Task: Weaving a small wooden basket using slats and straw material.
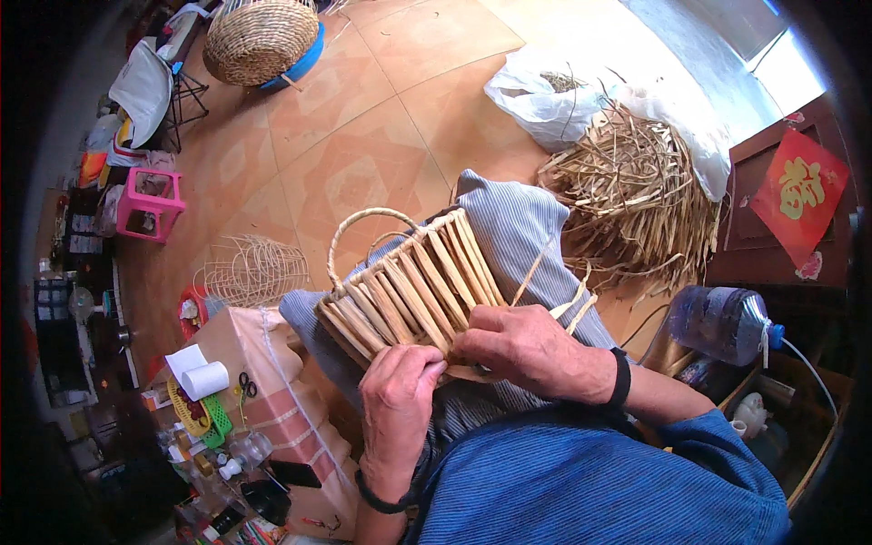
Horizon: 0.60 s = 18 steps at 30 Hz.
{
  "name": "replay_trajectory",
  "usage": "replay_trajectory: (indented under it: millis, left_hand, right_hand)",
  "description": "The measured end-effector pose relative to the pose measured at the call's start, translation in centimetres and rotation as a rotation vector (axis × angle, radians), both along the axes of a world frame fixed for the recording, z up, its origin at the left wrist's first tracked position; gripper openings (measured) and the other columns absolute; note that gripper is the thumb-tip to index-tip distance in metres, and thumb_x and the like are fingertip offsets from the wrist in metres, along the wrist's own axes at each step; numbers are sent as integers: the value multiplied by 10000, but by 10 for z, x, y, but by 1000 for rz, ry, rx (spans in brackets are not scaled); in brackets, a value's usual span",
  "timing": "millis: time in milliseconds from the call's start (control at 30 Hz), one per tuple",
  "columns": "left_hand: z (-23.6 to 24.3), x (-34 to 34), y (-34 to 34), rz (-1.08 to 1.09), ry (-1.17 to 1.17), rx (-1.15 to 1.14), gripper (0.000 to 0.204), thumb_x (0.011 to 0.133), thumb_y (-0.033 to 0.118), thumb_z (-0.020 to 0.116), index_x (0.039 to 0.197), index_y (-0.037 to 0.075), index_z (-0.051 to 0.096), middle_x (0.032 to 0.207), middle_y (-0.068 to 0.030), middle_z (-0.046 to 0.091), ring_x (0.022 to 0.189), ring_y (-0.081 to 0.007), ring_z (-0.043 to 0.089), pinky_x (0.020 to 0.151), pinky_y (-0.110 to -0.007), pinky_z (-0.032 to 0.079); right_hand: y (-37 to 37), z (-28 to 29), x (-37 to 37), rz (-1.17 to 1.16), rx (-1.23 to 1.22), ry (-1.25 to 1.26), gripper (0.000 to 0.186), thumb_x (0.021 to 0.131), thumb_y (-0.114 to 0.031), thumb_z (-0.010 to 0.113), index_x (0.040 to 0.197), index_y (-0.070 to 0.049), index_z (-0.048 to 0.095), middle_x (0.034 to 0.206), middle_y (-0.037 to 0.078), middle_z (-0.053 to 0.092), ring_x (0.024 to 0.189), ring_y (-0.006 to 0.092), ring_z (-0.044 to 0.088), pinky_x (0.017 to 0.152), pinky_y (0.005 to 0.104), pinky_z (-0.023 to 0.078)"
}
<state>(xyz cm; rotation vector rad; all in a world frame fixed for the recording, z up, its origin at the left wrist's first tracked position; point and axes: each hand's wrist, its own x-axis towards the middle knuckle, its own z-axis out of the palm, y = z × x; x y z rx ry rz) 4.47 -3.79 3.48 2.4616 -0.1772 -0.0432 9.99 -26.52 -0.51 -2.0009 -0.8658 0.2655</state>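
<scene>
A straw basket [413,286] of thick flat, pale-brown strips lies tilted on my lap, its twisted rope handle [371,214] arching up at the far side. My left hand [398,400] is closed at the basket's near edge, thumb pressed against the forefinger. Just right of it, my right hand [527,350] pinches a flat straw strand [474,373] along the same edge; the fingertips are partly hidden. Loose straw ends [570,309] stick up beyond my right hand. Under the basket spreads a grey striped cloth [518,222].
A big heap of dry straw [636,191] lies at the far right beside a white plastic bag [545,100]. At left stands a cloth-covered table [272,363] with scissors [246,385] and a paper roll [205,380]. A water bottle [718,322] is at right, a pink stool [150,202] far left.
</scene>
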Motion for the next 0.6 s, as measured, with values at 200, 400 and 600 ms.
replay_trajectory:
  millis: [200, 400, 600]
  left_hand:
    - [11, 4, -3, -105, 32, 61, 228, 871, -43, 819, 1069, 32, 736, 993, -143, 735, 984, -364, 694, 862, -477, 567]
    - [8, 8, 5, -143, 47, 0, 199, 898, -47, 799, 1078, 28, 757, 952, -141, 740, 924, -350, 702, 825, -456, 568]
    - [10, 13, 6, -29, 95, -102, 230, 922, -17, 811, 1146, 32, 820, 985, -147, 793, 911, -323, 773, 822, -406, 606]
  right_hand:
    - [-4, -6, 7, 66, -4, -143, 209, 935, -208, 785, 1118, -114, 746, 1050, 103, 660, 1043, 321, 701, 839, 444, 611]
    - [-16, -21, 16, 31, 84, -90, 181, 885, -154, 817, 1061, -127, 778, 1064, 90, 661, 1043, 316, 679, 861, 445, 603]
    - [-14, 6, 5, -76, 54, -238, 244, 892, -221, 849, 1048, -91, 715, 1033, 100, 680, 992, 333, 692, 832, 448, 606]
